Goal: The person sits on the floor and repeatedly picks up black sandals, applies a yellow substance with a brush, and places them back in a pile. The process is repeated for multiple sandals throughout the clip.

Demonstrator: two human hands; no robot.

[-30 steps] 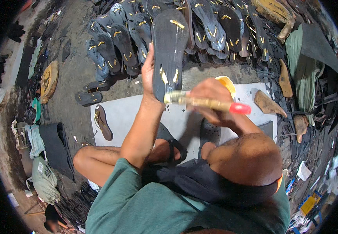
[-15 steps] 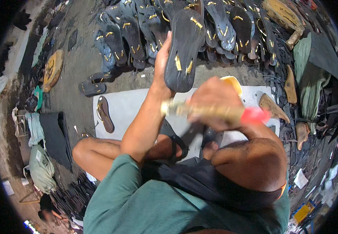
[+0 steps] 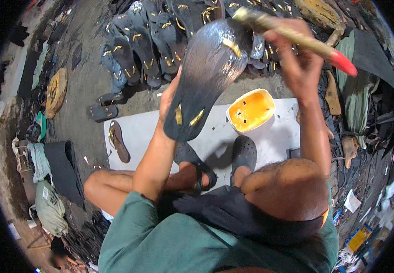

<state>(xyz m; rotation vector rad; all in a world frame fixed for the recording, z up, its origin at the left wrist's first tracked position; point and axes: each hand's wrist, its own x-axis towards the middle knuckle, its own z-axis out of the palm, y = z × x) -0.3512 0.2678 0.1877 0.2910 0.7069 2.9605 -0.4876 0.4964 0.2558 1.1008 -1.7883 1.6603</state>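
Note:
My left hand is closed on the edge of a black sandal, held up with its underside facing me. Gold strap ends lie flat on that underside. Its upper half shines wet, while the lower end looks matt. My right hand grips a brush with a pale handle and a red end. The brush's far tip is at the sandal's upper edge; blur hides whether they touch. Below and between my hands, a white tub holds yellow-orange, glue-like stuff.
Rows of dark sandals with gold strap ends lie along the far side. A white sheet covers the floor before me, with a brown sandal on its left. Wooden shoe lasts and dark cloth lie to the right.
The sandal has moved nearer and tilted, and its upper half now shines wet. My right hand has gone up and right with the brush, uncovering the tub.

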